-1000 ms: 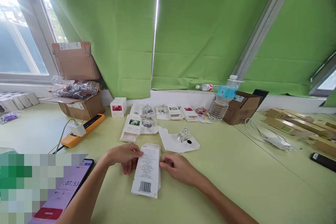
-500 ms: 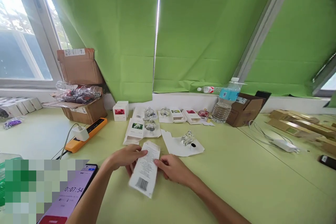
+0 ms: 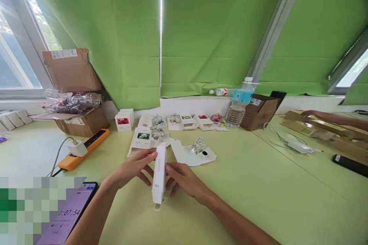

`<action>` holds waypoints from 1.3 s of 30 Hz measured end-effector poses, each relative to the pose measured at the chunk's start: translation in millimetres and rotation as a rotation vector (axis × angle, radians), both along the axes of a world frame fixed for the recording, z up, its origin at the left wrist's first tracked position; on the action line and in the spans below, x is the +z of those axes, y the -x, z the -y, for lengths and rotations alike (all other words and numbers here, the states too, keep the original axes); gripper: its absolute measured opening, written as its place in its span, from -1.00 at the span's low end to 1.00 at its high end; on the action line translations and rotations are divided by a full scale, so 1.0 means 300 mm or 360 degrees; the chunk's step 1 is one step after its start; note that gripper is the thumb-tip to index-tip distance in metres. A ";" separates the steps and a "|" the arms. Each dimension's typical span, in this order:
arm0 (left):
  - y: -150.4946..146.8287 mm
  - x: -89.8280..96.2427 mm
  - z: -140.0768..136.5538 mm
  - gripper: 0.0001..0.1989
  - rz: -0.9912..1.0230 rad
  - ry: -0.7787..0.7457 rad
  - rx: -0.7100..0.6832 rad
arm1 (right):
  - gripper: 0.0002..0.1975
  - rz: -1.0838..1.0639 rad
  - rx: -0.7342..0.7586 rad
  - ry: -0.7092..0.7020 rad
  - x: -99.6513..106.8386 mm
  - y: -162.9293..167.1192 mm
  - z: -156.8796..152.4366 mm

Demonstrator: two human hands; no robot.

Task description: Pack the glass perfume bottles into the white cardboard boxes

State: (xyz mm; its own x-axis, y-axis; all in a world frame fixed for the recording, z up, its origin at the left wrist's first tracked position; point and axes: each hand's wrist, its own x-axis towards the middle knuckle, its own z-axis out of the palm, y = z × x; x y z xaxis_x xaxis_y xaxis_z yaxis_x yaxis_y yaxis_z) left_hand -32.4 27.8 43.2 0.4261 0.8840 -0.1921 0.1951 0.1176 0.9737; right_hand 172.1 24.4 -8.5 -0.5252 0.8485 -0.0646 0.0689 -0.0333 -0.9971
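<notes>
A slim white carton (image 3: pixel 159 178) stands between my two hands, narrow printed side toward me, with a flap hanging at its lower end. My left hand (image 3: pixel 136 168) presses the carton's left side with thumb and fingers. From the other side, my right hand (image 3: pixel 185 180) grips its right edge. Beyond them, a clear glass bottle (image 3: pixel 198 146) and a small black-topped piece (image 3: pixel 204 153) lie on an unfolded white card (image 3: pixel 181 155). At the back left of my hands is a white box with a flower picture (image 3: pixel 142 138), beside a round glass bottle (image 3: pixel 158 133).
More white boxes (image 3: pixel 124 120) and glass bottles (image 3: pixel 216 118) line the back. A water bottle (image 3: pixel 238 103) stands by a brown carton (image 3: pixel 260 113). Left are an orange power strip (image 3: pixel 86 149) and a phone (image 3: pixel 69 210). Another person's arm (image 3: pixel 339 118) reaches over cardboard boxes at right.
The carton has turned from its broad barcode face to its narrow side and looks fuller. The view has swung right, and another person's arm has appeared at the right.
</notes>
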 end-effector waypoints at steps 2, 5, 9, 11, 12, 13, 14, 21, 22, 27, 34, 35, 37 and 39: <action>-0.017 -0.005 0.001 -0.39 -0.0009 0.0002 -0.0001 | -0.43 -0.0050 0.0044 0.0024 0.024 -0.002 0.016; -0.034 -0.016 -0.001 -0.36 -0.0061 -0.0012 -0.0005 | -0.43 -0.0107 0.0091 0.0059 0.051 -0.006 0.029; -0.040 -0.025 -0.007 -0.38 -0.0093 -0.0072 0.0036 | -0.43 -0.0157 0.0082 0.0071 0.059 -0.010 0.025; -0.039 -0.023 -0.009 -0.40 -0.0080 -0.0083 0.0047 | -0.41 -0.0162 0.0050 0.0067 0.059 -0.015 0.018; -0.038 -0.021 -0.009 -0.40 -0.0077 -0.0082 0.0047 | -0.41 -0.0161 0.0037 0.0066 0.060 -0.018 0.014; -0.038 -0.019 -0.009 -0.41 -0.0077 -0.0081 0.0043 | -0.41 -0.0161 0.0025 0.0066 0.061 -0.022 0.010; -0.039 -0.016 -0.007 -0.42 -0.0076 -0.0083 0.0035 | -0.41 -0.0163 0.0013 0.0063 0.064 -0.026 0.007; -0.049 -0.024 -0.008 -0.50 0.0051 -0.0174 0.0021 | -0.44 -0.0315 0.0008 0.0092 0.078 -0.033 0.003; -0.049 -0.030 -0.011 -0.50 0.0080 -0.0160 0.0063 | -0.44 -0.0358 0.0011 0.0104 0.075 -0.031 0.003; -0.050 -0.059 -0.022 -0.48 0.0260 -0.0012 0.0121 | -0.44 -0.0446 -0.0066 0.0128 0.056 -0.033 -0.012; -0.043 -0.081 -0.049 -0.53 0.0490 0.0179 0.0348 | -0.46 -0.0401 -0.0163 0.0178 0.048 -0.040 -0.027; -0.039 -0.083 -0.053 -0.54 0.0501 0.0201 0.0379 | -0.47 -0.0398 -0.0174 0.0176 0.047 -0.040 -0.028; -0.030 -0.086 -0.059 -0.56 0.0519 0.0252 0.0391 | -0.48 -0.0390 -0.0209 0.0166 0.043 -0.041 -0.030; -0.025 -0.086 -0.061 -0.56 0.0545 0.0289 0.0347 | -0.51 -0.0379 -0.0256 0.0151 0.041 -0.045 -0.033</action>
State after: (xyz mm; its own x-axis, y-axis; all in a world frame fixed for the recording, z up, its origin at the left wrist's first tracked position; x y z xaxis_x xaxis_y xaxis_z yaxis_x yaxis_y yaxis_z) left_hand -25.0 46.0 17.3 0.2995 0.9253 -0.2328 -0.1837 0.2953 0.9376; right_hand 185.6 34.4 3.9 -0.3944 0.9181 -0.0385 -0.1802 -0.1184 -0.9765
